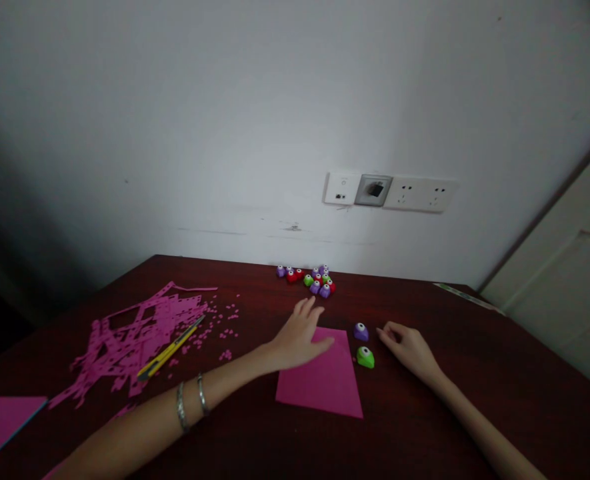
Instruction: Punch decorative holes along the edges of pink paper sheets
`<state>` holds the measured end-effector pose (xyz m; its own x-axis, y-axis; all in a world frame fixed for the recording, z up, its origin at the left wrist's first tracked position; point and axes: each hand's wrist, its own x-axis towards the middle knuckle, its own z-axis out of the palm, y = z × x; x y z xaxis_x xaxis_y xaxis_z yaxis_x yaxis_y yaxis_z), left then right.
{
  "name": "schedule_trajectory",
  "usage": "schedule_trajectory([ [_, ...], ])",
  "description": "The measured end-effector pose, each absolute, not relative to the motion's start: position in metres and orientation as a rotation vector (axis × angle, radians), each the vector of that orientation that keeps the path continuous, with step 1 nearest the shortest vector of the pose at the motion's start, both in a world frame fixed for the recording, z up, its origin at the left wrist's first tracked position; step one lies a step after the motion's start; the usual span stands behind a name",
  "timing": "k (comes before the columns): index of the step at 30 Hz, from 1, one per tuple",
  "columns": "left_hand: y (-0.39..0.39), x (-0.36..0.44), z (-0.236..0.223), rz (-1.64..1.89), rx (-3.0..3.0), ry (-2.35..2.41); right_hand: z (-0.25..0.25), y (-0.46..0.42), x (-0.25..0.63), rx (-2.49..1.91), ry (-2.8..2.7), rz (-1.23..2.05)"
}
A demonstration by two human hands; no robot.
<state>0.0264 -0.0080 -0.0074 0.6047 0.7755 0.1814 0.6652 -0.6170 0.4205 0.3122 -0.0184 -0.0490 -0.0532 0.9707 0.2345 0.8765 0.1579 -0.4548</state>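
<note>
Clock centered on the pink sheet point(319, 390), 12 toward the wall. Left hand point(295, 340): at 11, wide, fingers and thumb spread, palm down over the sheet's far-left corner and hiding it. Can't tell if it's pressing or just above. Two silver bangles point(203, 395) on that forearm. Right hand point(411, 348): at 2, narrow, fingers curled in with thumb close to index. Can't tell if anything's pinched there.

Sheet lies flat on the dark red-brown table point(425, 440), below and between the hands. Purple one-eyed piece point(361, 331) at 1, green one-eyed piece point(365, 357) at 2, nearer the viewer; both between sheet and right hand.

Further out: cluster of purple, red and green one-eyed pieces point(317, 287) at 12, near the wall point(225, 133). Pink confetti point(227, 355) scattered at 10. Yellow box cutter point(169, 351) at 9, lying diagonally, tip toward 1, by a tangle of pink hole-punched strips point(147, 333). Another pink sheet with a blue edge point(2, 427) between 8 and 9, cut off by frame. Wall outlet plates point(419, 193) between 12 and 1. White panelled door point(569, 267) at 2.
</note>
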Motion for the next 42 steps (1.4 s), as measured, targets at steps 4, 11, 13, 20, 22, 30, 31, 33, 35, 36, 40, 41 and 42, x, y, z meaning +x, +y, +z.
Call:
schedule_trajectory([
  [4,0.049,0.005,-0.004,0.849,2.475,1.443,-0.048,-0.019,0.311,-1.774,-1.981,0.233],
  [11,0.141,-0.034,-0.010,0.760,2.205,1.899,-0.049,-0.018,0.311,-1.804,-1.979,0.200],
  [13,0.154,-0.036,-0.013,0.723,2.196,1.923,-0.051,-0.017,0.313,-1.810,-1.974,0.190],
  [20,0.174,-0.032,-0.029,0.561,2.153,2.032,-0.056,-0.015,0.315,-1.768,-1.982,0.156],
  [22,0.176,-0.031,-0.032,0.539,2.143,2.069,-0.055,-0.015,0.315,-1.762,-1.981,0.152],
  [30,0.177,-0.026,-0.039,0.559,2.118,2.139,-0.055,-0.015,0.314,-1.765,-1.983,0.165],
  [31,0.177,-0.026,-0.040,0.570,2.112,2.139,-0.055,-0.015,0.314,-1.762,-1.984,0.162],
  [33,0.177,-0.026,-0.042,0.595,2.098,2.135,-0.056,-0.015,0.314,-1.765,-1.981,0.159],
  [35,0.176,-0.027,-0.043,0.626,2.081,2.124,-0.056,-0.015,0.314,-1.771,-1.972,0.159],
  [36,0.175,-0.027,-0.043,0.644,2.072,2.118,-0.056,-0.015,0.314,-1.772,-1.969,0.160],
  [40,0.167,-0.030,-0.043,0.741,2.044,2.076,-0.056,-0.015,0.315,-1.769,-1.983,0.173],
  [41,0.164,-0.030,-0.042,0.771,2.039,2.061,-0.056,-0.015,0.315,-1.769,-1.986,0.176],
  [42,0.161,-0.031,-0.041,0.802,2.035,2.044,-0.056,-0.015,0.315,-1.769,-1.985,0.176],
])
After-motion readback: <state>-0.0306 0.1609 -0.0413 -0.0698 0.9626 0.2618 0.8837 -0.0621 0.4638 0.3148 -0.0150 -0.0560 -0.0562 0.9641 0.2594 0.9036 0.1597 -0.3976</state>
